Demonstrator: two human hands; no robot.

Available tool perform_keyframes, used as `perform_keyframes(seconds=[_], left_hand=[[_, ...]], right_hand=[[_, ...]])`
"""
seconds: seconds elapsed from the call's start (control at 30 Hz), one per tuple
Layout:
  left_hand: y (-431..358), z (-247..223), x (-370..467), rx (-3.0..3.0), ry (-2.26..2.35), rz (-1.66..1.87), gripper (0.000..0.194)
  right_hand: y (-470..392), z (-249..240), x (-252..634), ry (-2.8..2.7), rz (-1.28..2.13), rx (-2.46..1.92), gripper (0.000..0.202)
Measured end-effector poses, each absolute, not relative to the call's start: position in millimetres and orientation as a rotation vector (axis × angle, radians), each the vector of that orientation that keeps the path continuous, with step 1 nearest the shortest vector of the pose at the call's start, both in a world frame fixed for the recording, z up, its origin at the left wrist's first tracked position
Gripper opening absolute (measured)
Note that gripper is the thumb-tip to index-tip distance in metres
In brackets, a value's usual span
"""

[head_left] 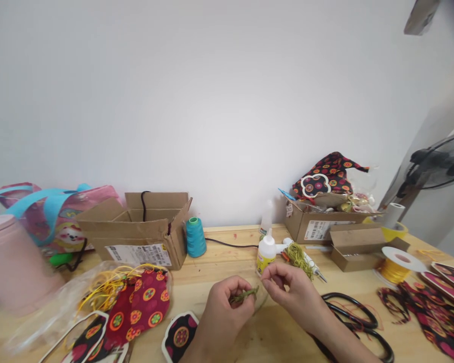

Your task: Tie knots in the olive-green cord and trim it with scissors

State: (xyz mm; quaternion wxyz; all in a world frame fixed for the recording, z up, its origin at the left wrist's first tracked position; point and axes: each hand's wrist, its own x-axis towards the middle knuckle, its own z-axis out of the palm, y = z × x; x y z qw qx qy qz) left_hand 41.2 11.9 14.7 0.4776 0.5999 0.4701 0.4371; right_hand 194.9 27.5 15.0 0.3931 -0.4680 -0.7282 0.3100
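A short olive-green cord bundle (pixel 245 294) is sitting above the desk (pixel 227 262), between the thumb and fingers of the left hand (pixel 227 311), whose grip is clasping it. The bundle's long axis is slanting upward to the right, its free end pointing toward the right hand (pixel 292 288). The left hand, touching it, is lying nearer; the right hand is hovering just beside that end, thumb and forefinger curling close together. Whether this second grip is pinching a fine strand cannot be told. Behind the right fingertips, a glue bottle (pixel 266 256) is standing upright, with an olive cord hank (pixel 298 258) lying to its right. Farther left, a teal thread spool (pixel 195 239) is standing beside an open cardboard box (pixel 139 233).
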Motion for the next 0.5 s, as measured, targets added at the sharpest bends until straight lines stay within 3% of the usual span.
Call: perform_keyframes(seconds=[0.33, 0.5], left_hand=[[13.5, 15.1, 39.1, 1.301, 1.048, 1.078, 0.007], [16.5, 14.4, 38.4, 1.226, 1.012, 1.082, 0.007]], right_hand=[[26.2, 21.8, 191.9, -1.975, 0.676, -1.134, 0.010], [25.9, 20.6, 191.6, -1.719, 1.129, -1.088, 0.015]])
